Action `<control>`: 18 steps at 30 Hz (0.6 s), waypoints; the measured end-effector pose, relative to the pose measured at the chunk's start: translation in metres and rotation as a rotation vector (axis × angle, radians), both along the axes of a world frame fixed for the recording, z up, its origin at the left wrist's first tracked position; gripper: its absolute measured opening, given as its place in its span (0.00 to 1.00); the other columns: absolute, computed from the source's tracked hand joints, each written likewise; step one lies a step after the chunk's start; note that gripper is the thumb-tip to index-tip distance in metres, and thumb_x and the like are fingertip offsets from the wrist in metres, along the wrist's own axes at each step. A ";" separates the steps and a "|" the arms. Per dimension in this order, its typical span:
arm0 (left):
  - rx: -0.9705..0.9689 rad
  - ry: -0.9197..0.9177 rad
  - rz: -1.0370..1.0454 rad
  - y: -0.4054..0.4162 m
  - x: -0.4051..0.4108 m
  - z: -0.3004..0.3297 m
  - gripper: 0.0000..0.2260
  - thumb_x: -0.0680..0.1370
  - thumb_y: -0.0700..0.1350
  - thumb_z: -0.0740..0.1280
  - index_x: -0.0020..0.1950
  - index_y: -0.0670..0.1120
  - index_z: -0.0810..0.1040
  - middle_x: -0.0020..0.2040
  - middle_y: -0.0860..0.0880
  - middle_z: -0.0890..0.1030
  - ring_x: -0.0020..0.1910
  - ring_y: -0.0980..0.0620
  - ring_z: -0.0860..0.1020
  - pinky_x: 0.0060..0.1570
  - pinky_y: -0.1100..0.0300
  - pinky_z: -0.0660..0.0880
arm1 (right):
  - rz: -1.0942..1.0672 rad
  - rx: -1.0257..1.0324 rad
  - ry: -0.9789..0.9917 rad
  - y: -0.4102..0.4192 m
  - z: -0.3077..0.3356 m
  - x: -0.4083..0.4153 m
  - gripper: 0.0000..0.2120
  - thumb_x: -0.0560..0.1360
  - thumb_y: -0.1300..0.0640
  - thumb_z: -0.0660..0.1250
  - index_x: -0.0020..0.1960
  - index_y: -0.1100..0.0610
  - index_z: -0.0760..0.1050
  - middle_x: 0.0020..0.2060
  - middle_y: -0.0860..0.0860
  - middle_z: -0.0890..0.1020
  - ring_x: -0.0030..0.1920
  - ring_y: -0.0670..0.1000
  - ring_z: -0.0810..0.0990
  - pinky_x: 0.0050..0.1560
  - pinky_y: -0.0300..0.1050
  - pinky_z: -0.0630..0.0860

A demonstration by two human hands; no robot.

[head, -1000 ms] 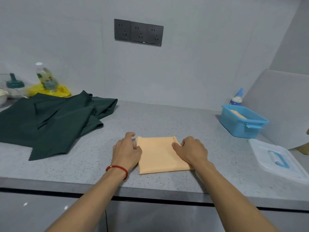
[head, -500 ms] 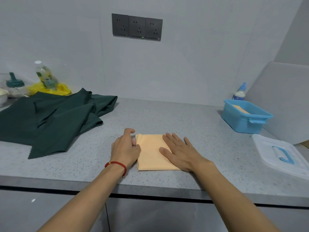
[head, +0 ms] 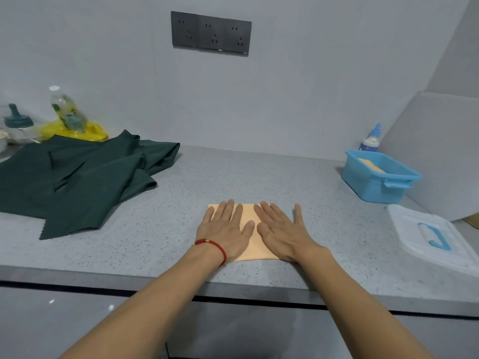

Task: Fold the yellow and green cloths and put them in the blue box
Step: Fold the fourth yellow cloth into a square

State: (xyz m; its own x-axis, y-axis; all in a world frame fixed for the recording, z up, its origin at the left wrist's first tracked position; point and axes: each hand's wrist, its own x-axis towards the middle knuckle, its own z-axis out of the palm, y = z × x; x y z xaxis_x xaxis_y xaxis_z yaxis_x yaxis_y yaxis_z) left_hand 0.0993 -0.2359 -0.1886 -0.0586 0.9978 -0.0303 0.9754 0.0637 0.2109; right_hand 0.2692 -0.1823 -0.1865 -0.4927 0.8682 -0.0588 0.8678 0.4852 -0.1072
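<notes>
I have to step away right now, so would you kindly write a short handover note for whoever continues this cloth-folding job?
Left hand: open, flat, pressing the left part of the folded yellow cloth.
Right hand: open, flat, pressing its right part.
The yellow cloth lies near the front edge of the counter, folded into a small rectangle.
The green cloth lies rumpled and unfolded at the left of the counter.
The blue box stands open at the right with something yellow-orange already inside; its lid lies in front of it.
Done: yellow cloth folded.
Left: put it in the box, then fold and box the green cloth.
</notes>
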 end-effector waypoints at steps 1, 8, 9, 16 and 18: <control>-0.002 0.011 0.027 -0.001 -0.003 -0.001 0.31 0.83 0.64 0.37 0.83 0.51 0.40 0.82 0.51 0.37 0.81 0.54 0.36 0.78 0.47 0.34 | -0.014 0.001 -0.008 -0.001 0.000 0.001 0.28 0.84 0.44 0.37 0.83 0.47 0.38 0.82 0.43 0.39 0.81 0.45 0.37 0.75 0.62 0.25; -0.028 0.040 0.064 -0.009 -0.041 0.006 0.30 0.83 0.61 0.39 0.82 0.50 0.37 0.82 0.54 0.35 0.80 0.52 0.34 0.77 0.42 0.33 | -0.070 -0.003 0.004 0.001 0.007 0.005 0.30 0.83 0.39 0.39 0.83 0.44 0.38 0.82 0.42 0.39 0.81 0.46 0.38 0.76 0.64 0.27; -0.037 0.045 0.062 -0.009 -0.044 0.007 0.30 0.84 0.61 0.39 0.82 0.51 0.37 0.81 0.55 0.35 0.80 0.52 0.33 0.77 0.41 0.32 | -0.075 0.000 0.009 0.001 0.007 0.005 0.30 0.83 0.39 0.39 0.83 0.44 0.39 0.82 0.42 0.40 0.81 0.47 0.38 0.75 0.64 0.27; -0.169 0.028 0.013 -0.012 -0.060 0.015 0.29 0.84 0.62 0.39 0.82 0.54 0.36 0.81 0.57 0.35 0.81 0.51 0.35 0.76 0.36 0.34 | -0.104 0.011 -0.003 -0.004 0.005 0.004 0.31 0.82 0.37 0.38 0.83 0.43 0.39 0.82 0.42 0.39 0.82 0.52 0.36 0.75 0.67 0.27; -0.225 0.058 -0.023 -0.005 -0.069 0.029 0.31 0.84 0.63 0.45 0.83 0.53 0.41 0.83 0.55 0.41 0.82 0.48 0.42 0.77 0.35 0.43 | -0.107 0.024 0.008 -0.005 0.003 0.000 0.31 0.82 0.37 0.38 0.83 0.43 0.39 0.82 0.43 0.39 0.82 0.52 0.36 0.74 0.67 0.27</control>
